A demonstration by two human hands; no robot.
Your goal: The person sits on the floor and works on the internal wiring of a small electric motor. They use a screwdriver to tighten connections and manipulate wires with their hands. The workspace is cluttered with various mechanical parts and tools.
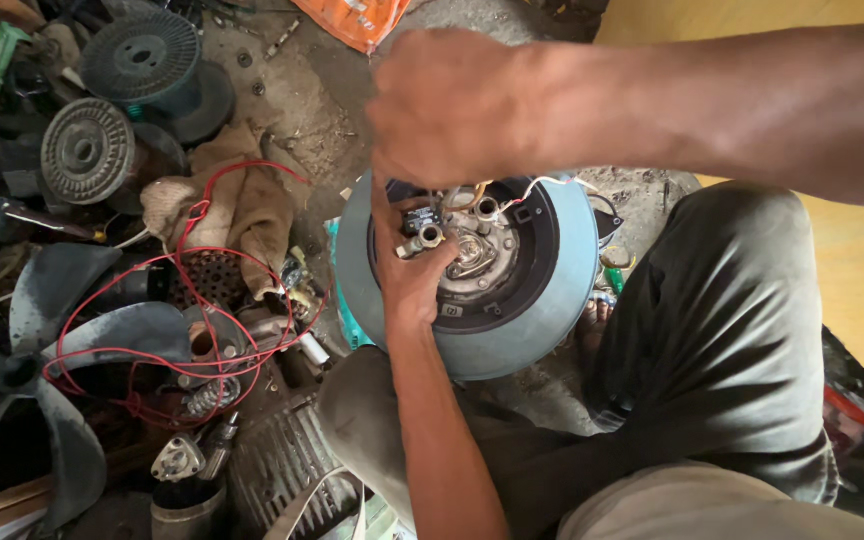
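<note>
Left hand (414, 272) rests inside the recessed underside of the round blue appliance base (562, 300), fingers curled around a small metal terminal fitting (422, 240). Right hand (447, 105) hovers above as a closed fist; whether it holds anything cannot be told. The base lies in the lap, open face upward, axis toward the camera. Red wire (187, 225) and black fan blades (52, 330) lie on the floor alongside.
</note>
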